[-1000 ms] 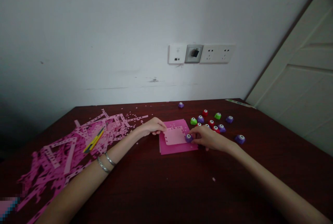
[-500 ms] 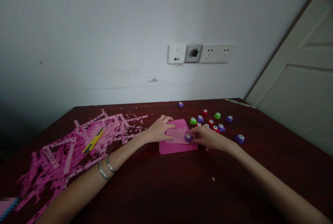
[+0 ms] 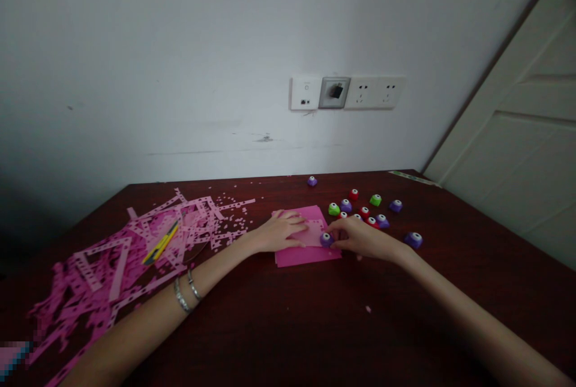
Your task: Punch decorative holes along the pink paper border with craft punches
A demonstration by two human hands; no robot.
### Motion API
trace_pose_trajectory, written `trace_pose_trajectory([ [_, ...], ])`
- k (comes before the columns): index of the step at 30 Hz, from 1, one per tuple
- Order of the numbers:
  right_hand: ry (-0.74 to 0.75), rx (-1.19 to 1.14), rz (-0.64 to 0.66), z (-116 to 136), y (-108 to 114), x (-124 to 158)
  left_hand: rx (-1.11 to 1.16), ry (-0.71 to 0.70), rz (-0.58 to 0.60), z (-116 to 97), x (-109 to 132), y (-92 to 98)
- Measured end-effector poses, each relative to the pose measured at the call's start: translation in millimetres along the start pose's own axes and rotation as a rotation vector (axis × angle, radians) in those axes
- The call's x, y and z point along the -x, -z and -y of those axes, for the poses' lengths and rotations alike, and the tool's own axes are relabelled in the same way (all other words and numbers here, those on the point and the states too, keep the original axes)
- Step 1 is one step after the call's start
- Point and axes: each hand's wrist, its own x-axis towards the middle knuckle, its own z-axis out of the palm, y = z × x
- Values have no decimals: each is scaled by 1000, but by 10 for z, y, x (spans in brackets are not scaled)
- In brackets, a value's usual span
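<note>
My left hand (image 3: 279, 231) lies flat, fingers spread, on a pale pink card (image 3: 314, 233) that rests on a stack of darker pink paper (image 3: 306, 253). My right hand (image 3: 360, 237) is closed around a small purple paper punch (image 3: 326, 239) at the card's right edge. Most of the pale card is hidden under my left hand.
Several small punches in red, green and purple (image 3: 364, 210) sit behind my right hand; one purple punch (image 3: 413, 239) is to its right, another (image 3: 312, 181) further back. Pink paper strips and bits (image 3: 117, 255) with a yellow utility knife (image 3: 161, 243) cover the dark table's (image 3: 315, 327) left side.
My left hand slid from the card's left corner rightwards onto the card and flattened over it. My right hand stayed on the purple punch.
</note>
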Motion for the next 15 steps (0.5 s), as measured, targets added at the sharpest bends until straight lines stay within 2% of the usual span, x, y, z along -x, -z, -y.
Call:
trace_pose_trajectory([
  [15,5,-4,-3,-42,-20,-24,-29,20,-71,-55,-16,-85],
])
